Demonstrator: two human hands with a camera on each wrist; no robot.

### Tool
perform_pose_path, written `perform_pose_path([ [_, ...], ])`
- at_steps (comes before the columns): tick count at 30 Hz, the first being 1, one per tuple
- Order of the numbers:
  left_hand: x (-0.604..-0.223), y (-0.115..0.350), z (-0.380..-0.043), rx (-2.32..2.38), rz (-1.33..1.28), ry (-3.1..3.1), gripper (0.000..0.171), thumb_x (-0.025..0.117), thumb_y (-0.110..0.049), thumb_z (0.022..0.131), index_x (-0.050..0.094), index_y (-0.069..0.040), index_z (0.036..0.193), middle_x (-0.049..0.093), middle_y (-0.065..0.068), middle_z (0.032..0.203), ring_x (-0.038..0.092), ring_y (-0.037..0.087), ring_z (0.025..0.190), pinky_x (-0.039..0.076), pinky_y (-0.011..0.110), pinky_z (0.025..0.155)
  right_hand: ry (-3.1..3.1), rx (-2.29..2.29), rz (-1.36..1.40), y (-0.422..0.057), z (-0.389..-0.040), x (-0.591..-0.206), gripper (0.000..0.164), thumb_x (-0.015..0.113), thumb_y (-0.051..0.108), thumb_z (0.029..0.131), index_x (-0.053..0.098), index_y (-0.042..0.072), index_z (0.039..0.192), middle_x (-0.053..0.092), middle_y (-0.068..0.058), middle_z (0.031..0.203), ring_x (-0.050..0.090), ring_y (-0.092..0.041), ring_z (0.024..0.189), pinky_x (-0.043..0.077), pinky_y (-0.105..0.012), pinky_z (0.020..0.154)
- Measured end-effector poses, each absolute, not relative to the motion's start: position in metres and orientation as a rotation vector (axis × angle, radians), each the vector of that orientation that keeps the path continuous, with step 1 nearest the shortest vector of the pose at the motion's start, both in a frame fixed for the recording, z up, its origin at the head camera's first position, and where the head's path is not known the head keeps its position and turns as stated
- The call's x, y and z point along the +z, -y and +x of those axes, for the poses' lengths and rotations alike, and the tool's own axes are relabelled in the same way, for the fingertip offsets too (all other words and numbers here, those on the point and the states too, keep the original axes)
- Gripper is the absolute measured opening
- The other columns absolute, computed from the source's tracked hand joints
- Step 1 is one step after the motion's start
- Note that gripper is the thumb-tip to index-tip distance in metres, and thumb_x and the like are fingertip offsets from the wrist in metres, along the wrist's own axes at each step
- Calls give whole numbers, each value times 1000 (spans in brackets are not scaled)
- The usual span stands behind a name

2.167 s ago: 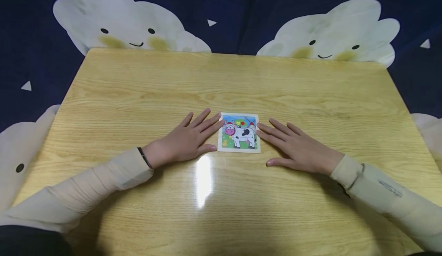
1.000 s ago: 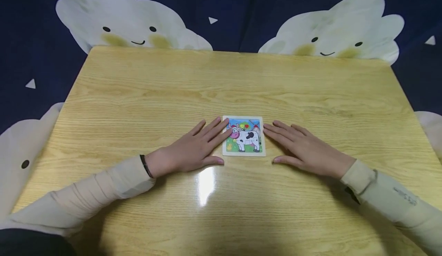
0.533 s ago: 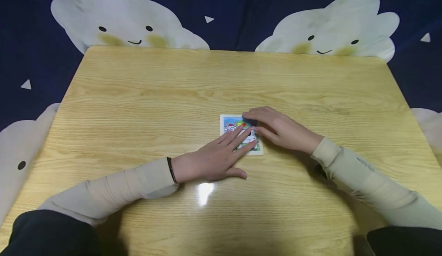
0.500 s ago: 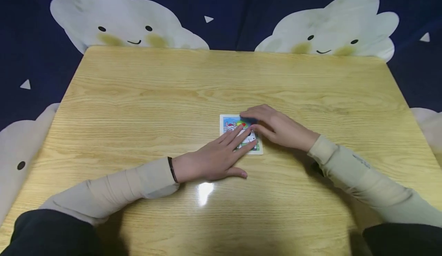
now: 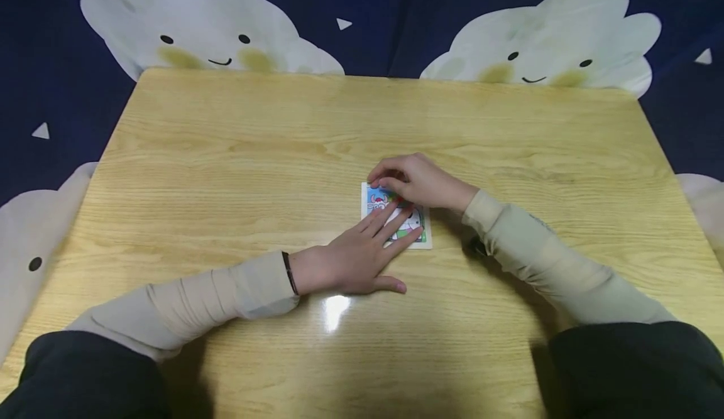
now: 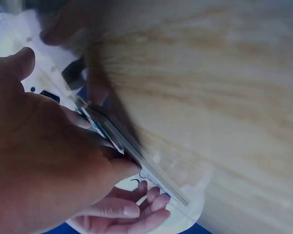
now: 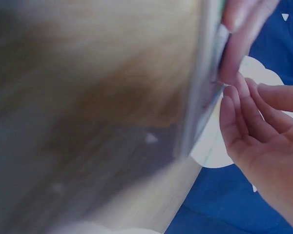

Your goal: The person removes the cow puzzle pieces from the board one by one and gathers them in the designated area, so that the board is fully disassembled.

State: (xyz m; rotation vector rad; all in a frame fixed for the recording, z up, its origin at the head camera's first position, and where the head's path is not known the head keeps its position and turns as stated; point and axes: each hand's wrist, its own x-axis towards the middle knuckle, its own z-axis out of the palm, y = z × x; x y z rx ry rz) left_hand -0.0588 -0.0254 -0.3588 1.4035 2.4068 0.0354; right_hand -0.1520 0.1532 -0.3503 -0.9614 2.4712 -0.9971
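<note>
A small square cow puzzle (image 5: 374, 196) with a white border lies flat on the table, its picture partly covered by both hands. My left hand (image 5: 356, 259) rests on it, fingers spread across the cow and thumb on the wood below. Over the puzzle's top edge my right hand (image 5: 421, 183) arches with bent fingers, its fingertips touching the upper left part. The right wrist view shows the right hand (image 7: 263, 131) with its thumb apart from the fingers, and nothing visibly held. The puzzle's edge (image 6: 163, 183) appears side-on in the left wrist view.
The light wooden table (image 5: 254, 124) surrounds the puzzle on all sides. Behind it hangs a dark blue cloth (image 5: 379, 17) with smiling white clouds. A light reflection lies on the wood below the left hand.
My left hand has slid right from the puzzle's left edge onto the picture. The right hand has left its spread pose at the right edge and moved up and left, fingers bending over the top.
</note>
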Motion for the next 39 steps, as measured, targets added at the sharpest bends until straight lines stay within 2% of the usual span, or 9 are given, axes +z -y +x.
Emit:
perform_pose_path([
  [6, -359, 23, -58, -60, 1362, -2398, 91, 32, -69, 95, -4, -14, 158, -14, 18, 161, -14, 35, 146, -3, 42, 118, -2439, -952, -966, -144, -160, -345, 16, 57, 6, 99, 71, 2, 103, 72, -7, 95, 64, -17, 79, 49, -34, 74],
  [12, -360, 21, -57, -64, 1351, -2393, 93, 32, -70, 94, -7, -15, 158, -19, 16, 160, -19, 34, 146, -5, 42, 118, -2417, -978, -893, -141, -161, -343, 12, 60, 3, 96, 71, 2, 98, 72, -7, 93, 67, -18, 82, 52, -35, 77],
  [17, -360, 22, -57, -61, 1357, -2405, 94, 33, -70, 94, -6, -14, 158, -19, 17, 160, -19, 35, 145, -6, 42, 118, -2377, -1078, -854, -143, -161, -342, 8, 66, 1, 92, 72, 1, 97, 71, -7, 91, 67, -18, 82, 53, -32, 77],
  [23, -360, 23, -57, -56, 1359, -2409, 94, 34, -70, 94, -5, -14, 158, -17, 17, 160, -18, 35, 146, -6, 42, 118, -2319, -1200, -818, -143, -162, -344, 14, 73, -4, 85, 72, -2, 99, 71, -10, 87, 67, -21, 80, 53, -26, 70],
  [32, -359, 23, -56, -72, 1350, -2414, 94, 34, -71, 94, -4, -14, 158, -16, 18, 161, -16, 35, 146, -5, 42, 118, -2317, -1167, -801, -141, -158, -344, 14, 74, -5, 83, 73, -2, 97, 71, -11, 85, 67, -21, 78, 53, -25, 69],
  [39, -361, 23, -56, -83, 1384, -2437, 94, 35, -71, 94, -2, -13, 158, -14, 18, 161, -14, 36, 147, -2, 43, 118, -2390, -1159, -826, -149, -159, -340, 14, 77, -3, 81, 73, 2, 94, 71, -7, 83, 67, -18, 77, 53, -25, 68],
])
